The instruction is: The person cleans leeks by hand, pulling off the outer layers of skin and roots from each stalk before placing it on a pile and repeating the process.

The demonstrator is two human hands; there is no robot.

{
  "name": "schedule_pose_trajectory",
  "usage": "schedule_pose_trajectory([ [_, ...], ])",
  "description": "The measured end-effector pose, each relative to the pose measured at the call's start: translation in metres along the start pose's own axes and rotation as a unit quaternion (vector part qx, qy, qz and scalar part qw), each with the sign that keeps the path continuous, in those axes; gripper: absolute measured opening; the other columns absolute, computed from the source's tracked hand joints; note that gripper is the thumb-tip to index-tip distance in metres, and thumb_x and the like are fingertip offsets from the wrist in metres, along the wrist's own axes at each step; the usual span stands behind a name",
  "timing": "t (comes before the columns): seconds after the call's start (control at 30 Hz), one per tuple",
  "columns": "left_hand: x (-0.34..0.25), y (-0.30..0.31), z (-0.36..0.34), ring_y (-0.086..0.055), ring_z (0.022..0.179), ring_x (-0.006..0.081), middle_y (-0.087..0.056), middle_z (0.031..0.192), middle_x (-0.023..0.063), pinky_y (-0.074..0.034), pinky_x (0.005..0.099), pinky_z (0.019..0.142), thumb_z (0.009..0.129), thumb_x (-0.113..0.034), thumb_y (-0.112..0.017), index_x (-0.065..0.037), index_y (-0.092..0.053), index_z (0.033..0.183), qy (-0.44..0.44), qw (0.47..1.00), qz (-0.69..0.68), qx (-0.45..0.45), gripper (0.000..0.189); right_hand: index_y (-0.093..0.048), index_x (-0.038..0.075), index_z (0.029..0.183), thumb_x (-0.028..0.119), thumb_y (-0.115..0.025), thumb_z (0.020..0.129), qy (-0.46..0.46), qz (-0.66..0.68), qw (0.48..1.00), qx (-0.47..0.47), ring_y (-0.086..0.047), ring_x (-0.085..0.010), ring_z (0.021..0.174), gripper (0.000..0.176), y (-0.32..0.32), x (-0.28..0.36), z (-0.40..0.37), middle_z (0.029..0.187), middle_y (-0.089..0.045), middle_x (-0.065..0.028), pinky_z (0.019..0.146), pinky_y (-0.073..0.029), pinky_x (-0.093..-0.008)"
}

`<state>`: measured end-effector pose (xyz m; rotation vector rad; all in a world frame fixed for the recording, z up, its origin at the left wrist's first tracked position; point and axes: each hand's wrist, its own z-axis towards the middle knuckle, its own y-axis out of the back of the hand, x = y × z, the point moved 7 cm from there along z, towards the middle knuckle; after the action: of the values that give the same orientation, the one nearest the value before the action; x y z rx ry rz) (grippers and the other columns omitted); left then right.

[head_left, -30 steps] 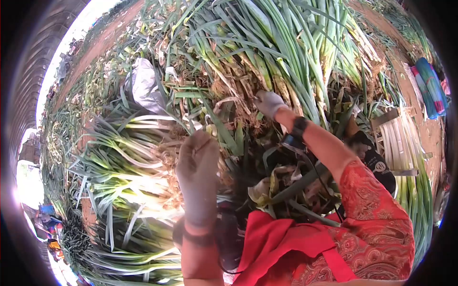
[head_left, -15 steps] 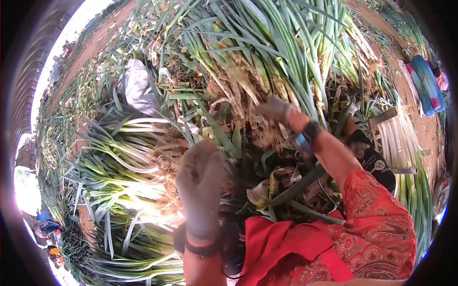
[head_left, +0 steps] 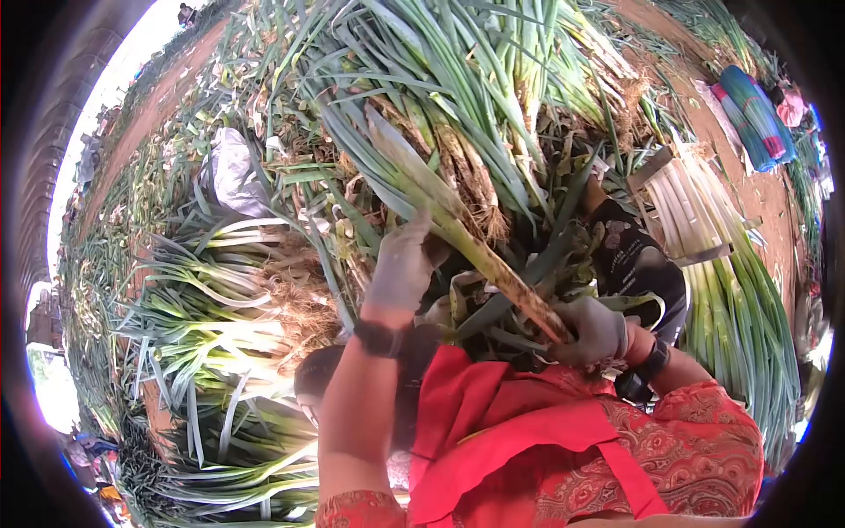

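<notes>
A long leek (head_left: pixel 497 271) slants across the middle of the view, its green leaves up and left, its root end low and right. My right hand (head_left: pixel 590 332), in a grey glove, is closed round the root end near my red apron. My left hand (head_left: pixel 400 264), also gloved, is at the leafy part; its fingertips are partly hidden behind the leek, so its grip cannot be made out. Behind is a heap of untrimmed leeks (head_left: pixel 466 79) with brown roots. Cleaner leeks with white stalks (head_left: pixel 238 339) lie at the left.
A bundle of leeks (head_left: pixel 695 211) held by brown bands lies at the right. A white bag (head_left: pixel 236 172) is among leaf scraps at the left. A blue roll (head_left: pixel 755 119) is at the upper right. My dark-clothed leg (head_left: pixel 638 255) is beside the bundle.
My right hand has come from the heap down towards my apron with a leek in it. My left hand has moved up to the leek's leaves. The view has shifted somewhat.
</notes>
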<state>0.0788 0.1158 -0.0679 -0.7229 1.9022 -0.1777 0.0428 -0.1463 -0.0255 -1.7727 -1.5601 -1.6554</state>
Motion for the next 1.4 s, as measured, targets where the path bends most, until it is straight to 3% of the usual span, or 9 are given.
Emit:
schedule_pose_trajectory([
  [0.2, 0.015, -0.027, -0.002, -0.063, 0.097, 0.0168, -0.064, 0.109, 0.006, -0.054, 0.0337, 0.08, 0.097, -0.016, -0.056, -0.004, -0.057, 0.12, -0.057, 0.998, 0.025, 0.026, 0.026, -0.061, 0.005, 0.081, 0.031, -0.079, 0.07, 0.091, -0.13, 0.972, -0.175, -0.063, -0.0367, 0.065, 0.033, -0.036, -0.04, -0.023, 0.068, -0.06, -0.0152, 0.059, -0.05, -0.0441],
  [0.3, 0.009, -0.034, -0.008, -0.063, 0.097, 0.0166, -0.064, 0.109, 0.0062, -0.053, 0.0333, 0.081, 0.097, -0.012, -0.057, -0.003, -0.057, 0.12, -0.102, 0.994, 0.02, 0.047, 0.025, -0.059, 0.005, 0.105, 0.031, -0.079, 0.072, -0.008, -0.108, 0.991, -0.076, -0.065, -0.0354, 0.076, 0.046, -0.056, -0.028, -0.01, 0.08, -0.064, -0.0164, 0.066, -0.05, -0.0432],
  [0.57, 0.016, -0.074, -0.051, -0.064, 0.093, 0.0149, -0.065, 0.107, 0.0054, -0.051, 0.0276, 0.082, 0.095, -0.009, -0.06, -0.001, -0.057, 0.119, -0.13, 0.977, 0.04, 0.163, 0.025, -0.042, -0.004, 0.136, 0.028, -0.078, 0.081, 0.198, 0.224, 0.915, -0.27, -0.057, -0.0135, 0.098, 0.073, 0.043, 0.018, 0.08, 0.115, -0.062, -0.01, 0.084, -0.049, -0.0299],
  [0.83, 0.041, -0.065, -0.056, -0.063, 0.087, 0.0111, -0.066, 0.1, 0.0051, -0.049, 0.0262, 0.067, 0.094, -0.01, -0.059, -0.002, -0.064, 0.106, -0.008, 0.975, 0.023, 0.219, 0.015, -0.065, -0.003, 0.111, 0.019, -0.074, 0.087, 0.098, 0.356, 0.906, -0.205, -0.056, -0.0057, 0.082, 0.034, 0.063, 0.049, 0.089, 0.094, -0.066, 0.0003, 0.073, -0.048, -0.0232],
  [1.13, 0.112, -0.048, -0.06, -0.061, 0.101, 0.0182, -0.064, 0.114, 0.0123, -0.049, 0.0304, 0.086, 0.087, -0.023, -0.064, -0.008, -0.061, 0.122, -0.097, 0.673, 0.685, 0.262, 0.038, -0.061, -0.003, 0.114, 0.014, -0.072, 0.087, 0.112, 0.457, 0.862, -0.186, -0.061, -0.008, 0.082, 0.034, 0.063, 0.038, 0.084, 0.096, -0.066, -0.0024, 0.072, -0.05, -0.0233],
  [1.17, 0.083, -0.06, -0.045, -0.059, 0.1, 0.0158, -0.064, 0.112, 0.0111, -0.048, 0.0285, 0.086, 0.09, -0.025, -0.063, -0.007, -0.06, 0.123, -0.163, 0.495, 0.819, 0.24, 0.038, -0.061, -0.003, 0.115, 0.014, -0.073, 0.087, 0.107, 0.473, 0.858, -0.17, -0.062, -0.0083, 0.082, 0.035, 0.06, 0.033, 0.085, 0.097, -0.066, -0.0028, 0.072, -0.051, -0.0233],
  [1.23, -0.005, -0.046, -0.044, -0.063, 0.08, 0.0241, -0.064, 0.086, 0.0102, -0.049, 0.0365, 0.071, 0.094, -0.024, -0.056, -0.003, -0.061, 0.115, -0.205, 0.913, 0.332, 0.119, 0.031, -0.061, -0.003, 0.115, 0.014, -0.073, 0.087, 0.084, 0.498, 0.852, -0.14, -0.062, -0.0085, 0.083, 0.035, 0.053, 0.034, 0.088, 0.098, -0.067, -0.0034, 0.072, -0.051, -0.0229],
  [1.33, -0.046, -0.036, -0.027, -0.065, 0.095, 0.0206, -0.066, 0.103, 0.0105, -0.052, 0.0304, 0.083, 0.094, -0.006, -0.052, -0.001, -0.06, 0.114, -0.241, 0.899, 0.357, 0.082, 0.023, -0.061, -0.003, 0.116, 0.01, -0.071, 0.086, 0.08, 0.488, 0.865, -0.087, -0.065, -0.0103, 0.079, 0.034, 0.039, 0.048, 0.102, 0.095, -0.067, -0.0046, 0.072, -0.054, -0.026],
  [1.4, -0.047, -0.041, -0.028, -0.065, 0.099, 0.0239, -0.066, 0.108, 0.0137, -0.051, 0.0307, 0.088, 0.09, 0.003, -0.05, 0.0, -0.06, 0.117, -0.095, 0.985, 0.042, 0.14, 0.029, -0.062, -0.002, 0.116, 0.011, -0.072, 0.086, 0.076, 0.475, 0.875, -0.059, -0.065, -0.0096, 0.078, 0.034, 0.028, 0.066, 0.104, 0.095, -0.067, -0.0042, 0.072, -0.055, -0.0264],
])
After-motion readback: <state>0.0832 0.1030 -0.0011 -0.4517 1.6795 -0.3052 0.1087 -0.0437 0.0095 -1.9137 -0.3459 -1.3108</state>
